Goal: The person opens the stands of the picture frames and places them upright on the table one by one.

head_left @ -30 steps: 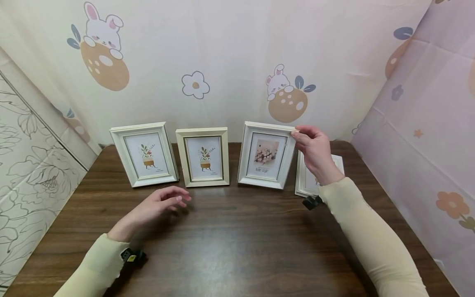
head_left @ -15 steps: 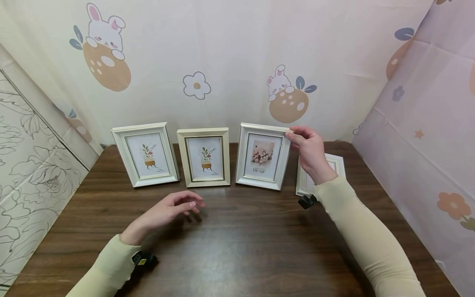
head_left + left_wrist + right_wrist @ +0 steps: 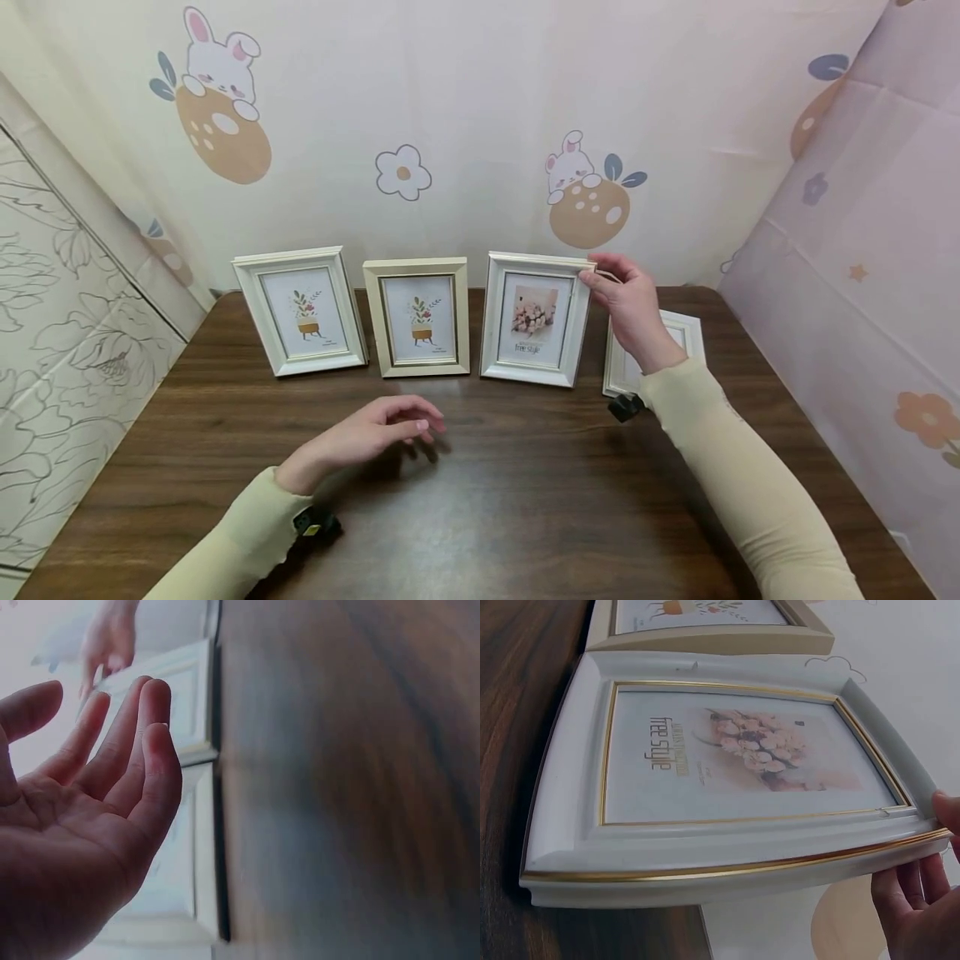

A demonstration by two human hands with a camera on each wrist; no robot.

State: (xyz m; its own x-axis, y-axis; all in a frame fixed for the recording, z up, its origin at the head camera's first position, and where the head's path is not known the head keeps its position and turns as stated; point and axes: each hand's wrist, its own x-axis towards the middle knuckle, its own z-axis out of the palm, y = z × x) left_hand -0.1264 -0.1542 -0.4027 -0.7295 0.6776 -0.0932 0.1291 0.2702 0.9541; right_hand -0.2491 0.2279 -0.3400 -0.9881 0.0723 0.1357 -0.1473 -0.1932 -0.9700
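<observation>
At its upper right corner, my right hand (image 3: 633, 312) pinches a white picture frame (image 3: 534, 321) with a pink flower print. In the right wrist view the thumb lies on the front of this picture frame (image 3: 735, 757) and the fingers are behind it. My left hand (image 3: 375, 433) hovers over the table in front of the cream picture frame (image 3: 417, 369), holding nothing, its fingers relaxed and slightly bent. Left of the cream one leans another white picture frame (image 3: 300, 312) with a plant print. A further white picture frame (image 3: 686, 333) at the right is partly hidden by my right hand.
The brown wooden table (image 3: 480, 517) has its back edge against a pale curtain (image 3: 480, 100) printed with rabbits and flowers. Patterned cloth also hangs at both sides. A black wrist camera (image 3: 317, 522) sits under my left sleeve.
My left hand has moved to the right over the table. The flower-print picture frame and my right hand have shifted slightly left, and the right hand still grips its corner.
</observation>
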